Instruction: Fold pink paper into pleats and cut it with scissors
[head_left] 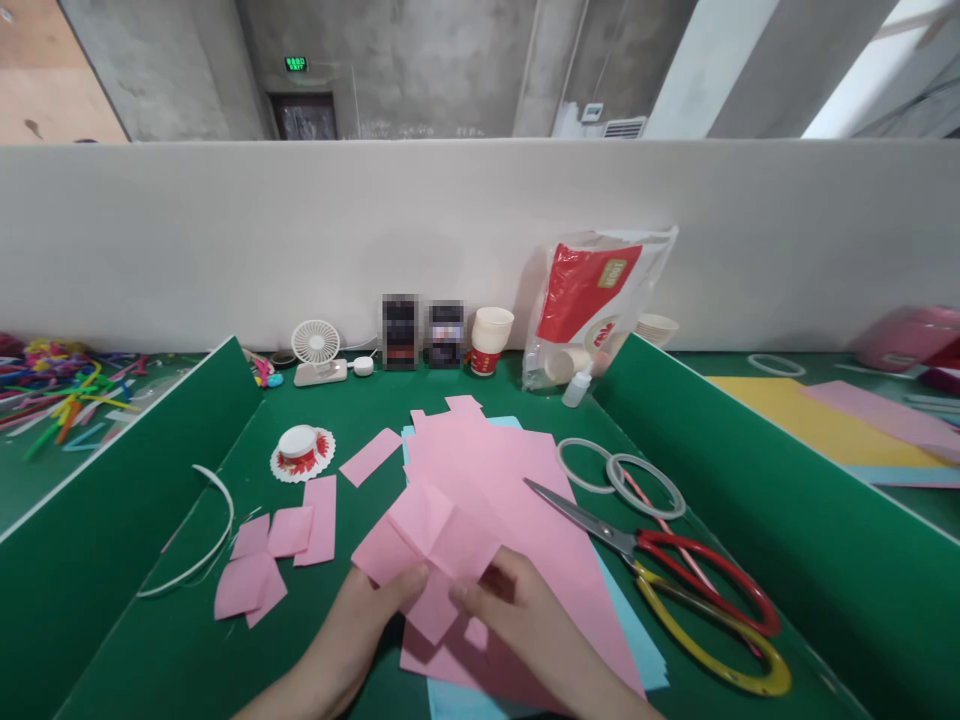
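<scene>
Both hands hold a creased pink paper square [427,530] turned like a diamond, with fold lines meeting at its middle. My left hand [367,610] pinches its lower left side, thumb on top. At the lower right side, my right hand [517,600] grips it between thumb and curled fingers. Below the held square lies a stack of pink paper sheets [517,470] over light blue paper [630,620]. Scissors [637,545] with one red and one yellow handle rest to the right, blades partly over the pink sheets. Small pink paper pieces [289,535] lie to the left.
Green dividers [150,480] stand on both sides. At the back are a small fan [316,345], paper cups [491,340], a plastic bag [592,300] and a small bottle [577,387]. Tape rings [646,485] lie right; a red-and-white paper hat shape [301,452] sits left.
</scene>
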